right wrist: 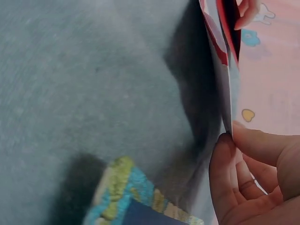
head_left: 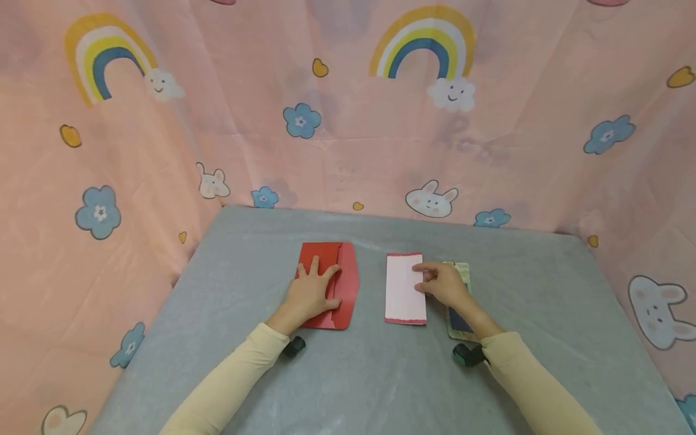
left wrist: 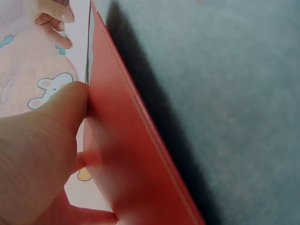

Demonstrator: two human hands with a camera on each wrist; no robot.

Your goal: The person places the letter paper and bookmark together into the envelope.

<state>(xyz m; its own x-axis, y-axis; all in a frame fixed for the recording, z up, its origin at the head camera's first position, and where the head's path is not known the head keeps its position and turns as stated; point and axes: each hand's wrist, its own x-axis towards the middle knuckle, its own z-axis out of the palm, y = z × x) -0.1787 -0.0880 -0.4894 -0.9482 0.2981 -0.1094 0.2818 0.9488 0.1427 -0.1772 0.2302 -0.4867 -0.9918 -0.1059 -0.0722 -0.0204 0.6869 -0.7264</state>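
Observation:
A red envelope (head_left: 344, 275) lies on the grey table with its flap opened out to the right. Across its front rests my left hand (head_left: 311, 293), fingers spread; the thumb touches the envelope's surface (left wrist: 124, 136) in the left wrist view. To the right is a pale pink paper card (head_left: 402, 290) with uneven red strips along its top and bottom ends. My right hand (head_left: 446, 285) pinches the right edge of this card (right wrist: 226, 101) between thumb and fingertips. Beneath the right forearm sits a flat rectangular piece with a patterned border (head_left: 462, 275), partly hidden.
The grey tabletop (head_left: 250, 266) reaches back to a pink curtain (head_left: 348, 139) printed with rainbows, flowers and rabbits, which also hangs at both sides. In the right wrist view, the patterned piece (right wrist: 150, 213) shows a dark blue centre.

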